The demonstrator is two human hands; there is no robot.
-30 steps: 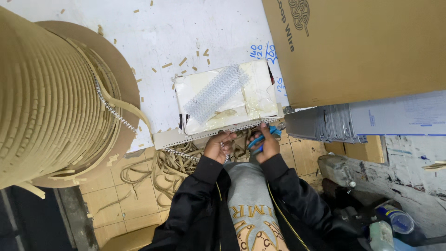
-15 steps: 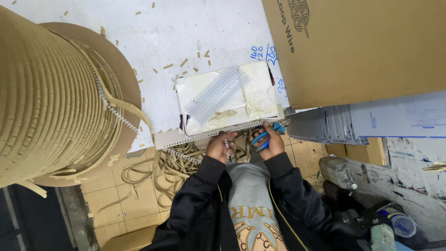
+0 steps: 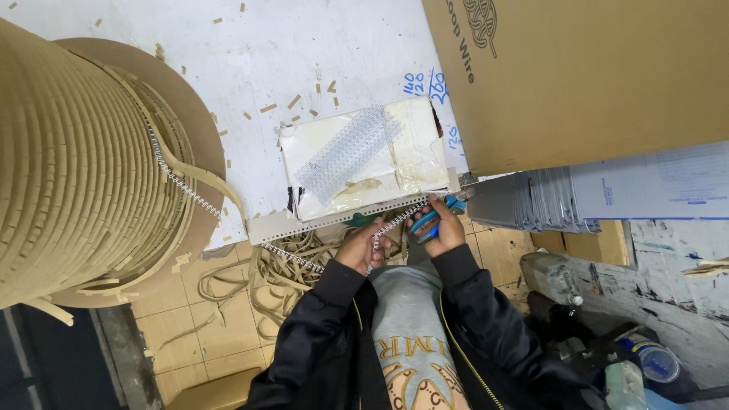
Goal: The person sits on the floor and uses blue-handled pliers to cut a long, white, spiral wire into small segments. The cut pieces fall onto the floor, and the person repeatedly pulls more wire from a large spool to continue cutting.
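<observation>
My left hand (image 3: 360,245) pinches a strand of silver loop binding wire (image 3: 395,222) at the near edge of the white table (image 3: 228,68). The strand runs left under the table edge and up to a big cardboard spool (image 3: 68,152). My right hand (image 3: 440,224) grips blue-handled cutters (image 3: 448,206), whose tip meets the wire beside a grey perforated strip (image 3: 342,216) along the table edge. Cut wire pieces (image 3: 345,152) lie heaped on a white plastic-wrapped block (image 3: 361,156) just beyond my hands.
A large brown cardboard box (image 3: 592,76) fills the upper right, above a stack of grey sheets (image 3: 531,201). Tan paper backing strips (image 3: 281,277) pile on the tiled floor (image 3: 182,326) below the table. Small tan scraps litter the tabletop. Plastic containers (image 3: 645,364) sit at lower right.
My hands stay at the table edge; the cutters have shifted slightly right along the wire. Nothing else has moved.
</observation>
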